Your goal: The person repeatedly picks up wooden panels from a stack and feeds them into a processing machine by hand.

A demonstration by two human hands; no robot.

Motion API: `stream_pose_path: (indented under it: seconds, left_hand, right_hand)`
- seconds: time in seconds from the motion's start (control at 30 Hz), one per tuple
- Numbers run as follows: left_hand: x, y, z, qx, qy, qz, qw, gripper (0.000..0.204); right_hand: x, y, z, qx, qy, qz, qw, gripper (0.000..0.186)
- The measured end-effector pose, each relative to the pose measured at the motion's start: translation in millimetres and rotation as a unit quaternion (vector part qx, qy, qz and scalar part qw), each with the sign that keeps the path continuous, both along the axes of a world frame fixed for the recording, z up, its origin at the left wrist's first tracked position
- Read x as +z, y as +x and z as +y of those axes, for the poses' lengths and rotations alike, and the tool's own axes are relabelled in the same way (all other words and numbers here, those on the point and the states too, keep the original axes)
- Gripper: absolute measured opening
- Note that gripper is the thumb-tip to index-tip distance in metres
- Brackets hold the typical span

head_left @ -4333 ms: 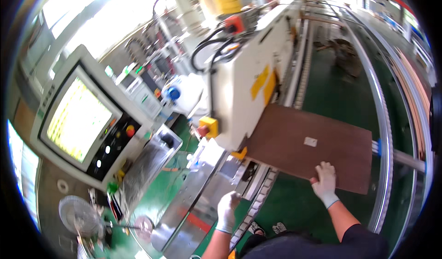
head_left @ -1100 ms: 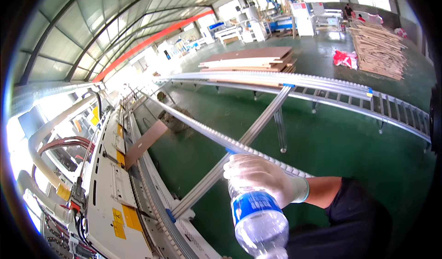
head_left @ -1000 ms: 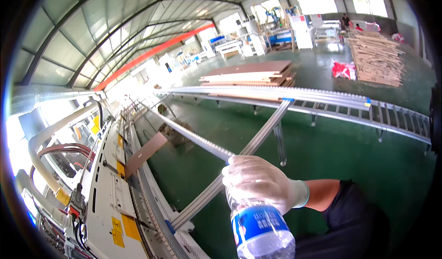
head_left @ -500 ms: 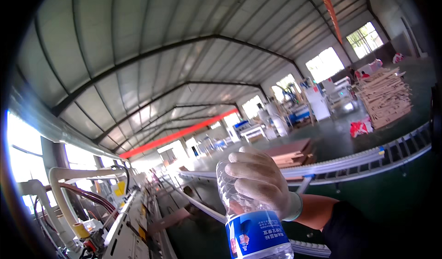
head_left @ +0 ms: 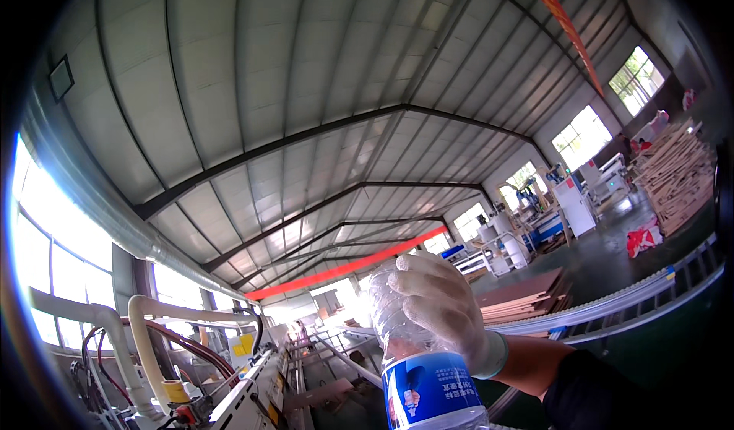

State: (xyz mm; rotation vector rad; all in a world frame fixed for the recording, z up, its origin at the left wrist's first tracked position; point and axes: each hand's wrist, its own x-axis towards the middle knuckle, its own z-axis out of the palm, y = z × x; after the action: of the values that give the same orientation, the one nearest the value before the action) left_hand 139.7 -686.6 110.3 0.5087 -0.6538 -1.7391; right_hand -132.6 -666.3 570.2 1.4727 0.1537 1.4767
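Observation:
A clear plastic bottle (head_left: 389,317) with a blue label rises from the lower middle of the head view, close in front of me. My right hand (head_left: 440,308), in a pale knitted glove with a dark sleeve behind it, is wrapped round the bottle's upper part from the right. The bottle leans slightly, and its lower end runs past the bottom edge. Whether it holds any liquid I cannot tell. My left hand is out of the picture.
At left stands a white machine (head_left: 229,407) with cream pipes (head_left: 141,338) and hoses. A curved roller conveyor (head_left: 612,300) runs along the right, beside stacked brown boards (head_left: 527,296). Farther off are a tall pile of wood strips (head_left: 677,174) and a white cabinet (head_left: 573,207).
My view has tilted upward, so more roof shows and the hall has shifted right and down. The bottle and my right hand stay near the same place, with the grip kept.

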Motion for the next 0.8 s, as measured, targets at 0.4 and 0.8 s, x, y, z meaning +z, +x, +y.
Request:
stream_pose_path:
  seconds: [0.4, 0.8]
  left_hand:
    - [14.8, 16.8, 12.1, 0.039, -0.004, -0.017, 0.999, 0.036]
    - [14.5, 51.6, 93.1, 0.139, 0.11, -0.001, 0.984, 0.042]
  right_hand:
    - [-23.7, -1.4, -6.3, 0.024, 0.029, -0.032, 0.999, 0.048]
    - [-221.5, -12.2, -15.2, 0.102, 0.534, 0.098, 0.834, 0.07]
